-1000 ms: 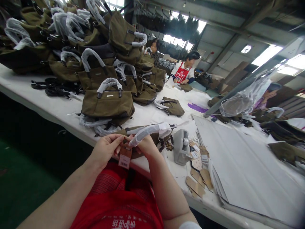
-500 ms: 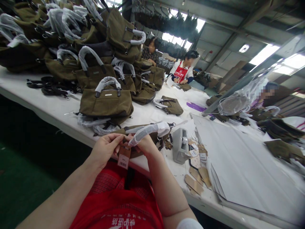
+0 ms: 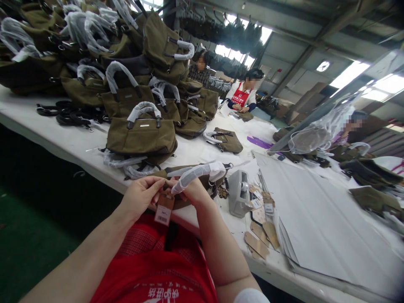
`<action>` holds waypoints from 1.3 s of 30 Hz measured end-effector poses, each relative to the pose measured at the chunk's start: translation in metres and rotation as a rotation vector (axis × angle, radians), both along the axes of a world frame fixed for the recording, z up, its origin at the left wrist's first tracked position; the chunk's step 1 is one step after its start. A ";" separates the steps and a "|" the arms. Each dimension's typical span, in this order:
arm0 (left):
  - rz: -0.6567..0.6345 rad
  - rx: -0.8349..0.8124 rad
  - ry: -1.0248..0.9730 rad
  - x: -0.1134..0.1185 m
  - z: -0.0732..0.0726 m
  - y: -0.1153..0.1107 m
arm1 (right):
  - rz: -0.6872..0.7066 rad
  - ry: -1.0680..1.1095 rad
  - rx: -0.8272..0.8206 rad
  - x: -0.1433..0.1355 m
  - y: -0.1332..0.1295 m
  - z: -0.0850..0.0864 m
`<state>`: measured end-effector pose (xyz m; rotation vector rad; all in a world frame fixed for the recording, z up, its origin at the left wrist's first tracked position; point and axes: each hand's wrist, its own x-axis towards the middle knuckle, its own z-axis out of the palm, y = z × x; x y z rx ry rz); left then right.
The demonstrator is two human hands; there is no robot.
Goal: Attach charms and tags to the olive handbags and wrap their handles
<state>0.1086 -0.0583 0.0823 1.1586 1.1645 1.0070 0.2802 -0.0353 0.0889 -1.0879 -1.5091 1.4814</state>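
Observation:
An olive-green handbag (image 3: 213, 180) lies at the table's near edge, its handle (image 3: 197, 172) wrapped in white film. My left hand (image 3: 140, 197) is closed, thumb and forefinger pinched together at the top of a brown paper hang tag (image 3: 164, 207) with a white barcode label. The tag dangles over the edge in front of the bag. Against it from the other side comes my right hand (image 3: 192, 192), its fingers curled in close to the left fingertips. The wrapped handle hides part of those fingers, and what they pinch does not show.
Right of the bag stands a grey tape-dispenser-like block (image 3: 239, 193), beside loose brown tags (image 3: 257, 244). Large white sheets (image 3: 318, 210) cover the table's right side. Handbags (image 3: 142, 136) pile up at left near black straps (image 3: 72, 113). A co-worker in a red apron (image 3: 239, 99) is across the table.
The hang tag has swung very slightly. Both hands keep the same place and pinch. Across the table, the co-worker's hands have shifted a little.

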 end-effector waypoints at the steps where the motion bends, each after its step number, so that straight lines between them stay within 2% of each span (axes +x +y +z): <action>1: -0.021 0.020 0.051 -0.002 0.000 0.001 | 0.015 -0.004 -0.005 0.000 0.000 0.001; 5: -0.184 0.200 0.328 -0.015 0.007 0.011 | 0.087 -0.021 -0.031 0.004 0.001 0.005; 8: -0.355 0.473 0.547 -0.023 0.020 0.022 | 0.114 -0.022 -0.074 0.007 0.000 0.007; 11: -0.463 0.720 0.706 -0.026 0.032 0.031 | 0.108 0.005 -0.076 0.008 -0.003 0.006; 16: -0.522 0.843 0.798 -0.027 0.037 0.039 | 0.027 0.122 0.022 0.004 -0.012 -0.005; 19: -0.511 0.884 0.796 -0.026 0.033 0.039 | -0.087 0.152 0.044 0.000 -0.017 -0.012; 24: -0.406 0.914 0.792 -0.021 0.027 0.032 | -0.247 0.091 0.150 -0.007 -0.022 -0.013; 29: -0.310 0.957 0.747 -0.016 0.018 0.024 | -0.261 0.107 0.210 -0.009 -0.024 -0.014; 35: -0.260 1.011 0.720 -0.011 0.011 0.019 | -0.246 0.153 0.071 -0.009 -0.027 -0.020; 39: -0.114 1.029 0.671 -0.008 0.005 0.015 | -0.327 0.140 0.081 -0.012 -0.030 -0.020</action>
